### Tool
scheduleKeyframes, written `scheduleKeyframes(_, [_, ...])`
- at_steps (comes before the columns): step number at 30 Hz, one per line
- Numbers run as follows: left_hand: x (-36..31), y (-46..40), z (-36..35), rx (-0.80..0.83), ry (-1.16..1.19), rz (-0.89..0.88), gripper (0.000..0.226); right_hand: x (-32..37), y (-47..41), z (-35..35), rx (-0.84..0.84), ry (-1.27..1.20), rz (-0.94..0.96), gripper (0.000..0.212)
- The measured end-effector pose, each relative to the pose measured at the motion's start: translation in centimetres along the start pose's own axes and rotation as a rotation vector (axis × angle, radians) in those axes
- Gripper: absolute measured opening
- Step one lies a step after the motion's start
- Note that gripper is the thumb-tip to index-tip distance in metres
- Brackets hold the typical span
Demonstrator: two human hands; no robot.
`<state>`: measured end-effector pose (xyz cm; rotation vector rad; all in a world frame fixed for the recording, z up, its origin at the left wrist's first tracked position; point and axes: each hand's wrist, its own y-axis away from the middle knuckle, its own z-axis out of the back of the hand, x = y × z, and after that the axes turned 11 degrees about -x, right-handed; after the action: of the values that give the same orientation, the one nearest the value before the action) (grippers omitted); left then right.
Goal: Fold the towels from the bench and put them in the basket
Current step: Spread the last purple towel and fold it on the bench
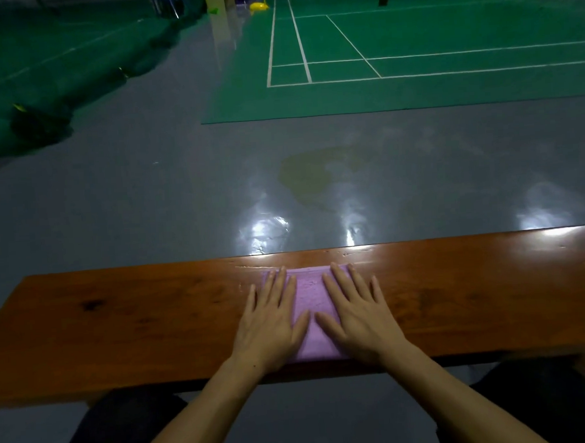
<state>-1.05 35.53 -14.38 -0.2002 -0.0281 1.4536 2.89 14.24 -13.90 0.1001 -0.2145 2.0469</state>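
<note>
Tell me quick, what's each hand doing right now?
Left hand: open, pressing flat on the purple towel.
Right hand: open, pressing flat on it too.

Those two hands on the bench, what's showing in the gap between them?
A strip of the purple towel, pressed flat by the left hand and right hand in the head view.

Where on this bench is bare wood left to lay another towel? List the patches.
Two bare stretches of the bench: the long one from the left hand out to the bench's left end, and one from the right hand running out of view on the right. The middle is crowded: both hands press flat on the purple towel.
</note>
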Motion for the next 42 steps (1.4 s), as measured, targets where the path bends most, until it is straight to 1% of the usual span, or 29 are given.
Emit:
scheduleKeyframes(2, [0.5, 0.3, 0.3, -0.009, -0.011, 0.014, 0.098, -0.7, 0.0, 0.1, 0.02, 0.007, -0.046, 0.089])
scheduleKeyframes(4, [1.0, 0.7, 0.6, -0.002, -0.016, 0.037, 0.095, -1.5, 0.1, 0.3, 0.029, 0.023, -0.085, 0.085])
scheduleKeyframes(6, [1.6, 1.2, 1.2, 0.008, -0.013, 0.037, 0.094, -2.3, 0.6, 0.6, 0.031, 0.036, -0.135, 0.086])
scheduleKeyframes(7, [1.8, 1.4, 1.8, -0.002, -0.003, 0.03, 0.094, -2.8, 0.9, 0.9, 0.029, 0.037, -0.164, 0.088])
scheduleKeyframes(9, [2.4, 2.0, 2.8, -0.079, 0.057, -0.015, 0.088, -3.5, 1.7, 2.0, 0.003, 0.06, -0.186, 0.088])
scheduleKeyframes(11, [3.2, 3.0, 3.6, -0.169, 0.153, -0.104, 0.073, -3.6, 2.9, 3.3, -0.076, 0.063, -0.118, 0.081])
scheduleKeyframes(12, [3.6, 3.6, 3.8, -0.2, 0.211, -0.147, 0.066, -3.3, 3.5, 3.9, -0.131, 0.017, -0.057, 0.076])
scheduleKeyframes(13, [4.0, 4.0, 4.1, -0.204, 0.26, -0.18, 0.061, -3.0, 4.0, 4.5, -0.167, -0.057, 0.003, 0.069])
scheduleKeyframes(14, [4.2, 4.5, 4.3, -0.179, 0.282, -0.208, 0.061, -2.5, 4.5, 4.8, -0.168, -0.141, 0.052, 0.064])
scheduleKeyframes(15, [4.3, 4.9, 4.4, -0.145, 0.277, -0.229, 0.063, -2.0, 4.9, 5.1, -0.134, -0.201, 0.092, 0.061])
scheduleKeyframes(16, [4.4, 5.3, 4.4, -0.118, 0.258, -0.243, 0.066, -1.7, 5.2, 5.0, -0.086, -0.223, 0.134, 0.062])
scheduleKeyframes(18, [4.5, 5.5, 4.2, -0.106, 0.216, -0.269, 0.07, -1.6, 5.5, 4.2, -0.028, -0.201, 0.189, 0.074])
scheduleKeyframes(20, [4.5, 5.2, 4.1, -0.123, 0.179, -0.289, 0.066, -1.8, 5.3, 3.5, -0.039, -0.151, 0.211, 0.082])
scheduleKeyframes(23, [4.0, 4.4, 4.0, -0.144, 0.109, -0.305, 0.065, -2.0, 4.6, 3.2, -0.094, -0.1, 0.224, 0.075])
scheduleKeyframes(25, [3.6, 3.9, 4.0, -0.168, 0.1, -0.282, 0.062, -1.8, 4.1, 2.9, -0.111, -0.089, 0.222, 0.069])
scheduleKeyframes(29, [3.1, 3.2, 4.3, -0.235, 0.227, -0.123, 0.039, -1.7, 2.9, 2.8, -0.104, -0.133, 0.152, 0.069])
scheduleKeyframes(30, [3.1, 3.1, 4.4, -0.248, 0.254, -0.088, 0.036, -1.8, 2.7, 3.0, -0.11, -0.16, 0.13, 0.064])
scheduleKeyframes(33, [3.2, 2.8, 5.0, -0.233, 0.388, 0.021, 0.03, -2.1, 2.6, 3.9, -0.148, -0.32, 0.021, 0.04])
scheduleKeyframes(37, [3.6, 2.4, 5.5, -0.219, 0.543, 0.099, 0.013, -2.5, 2.4, 4.4, -0.154, -0.442, -0.077, 0.02])
scheduleKeyframes(40, [3.7, 2.3, 5.4, -0.218, 0.6, 0.163, 0.011, -2.8, 2.5, 4.3, -0.179, -0.479, -0.131, 0.012])
scheduleKeyframes(42, [3.4, 2.3, 5.7, -0.239, 0.609, 0.185, 0.004, -2.8, 2.5, 4.5, -0.194, -0.498, -0.16, 0.01])
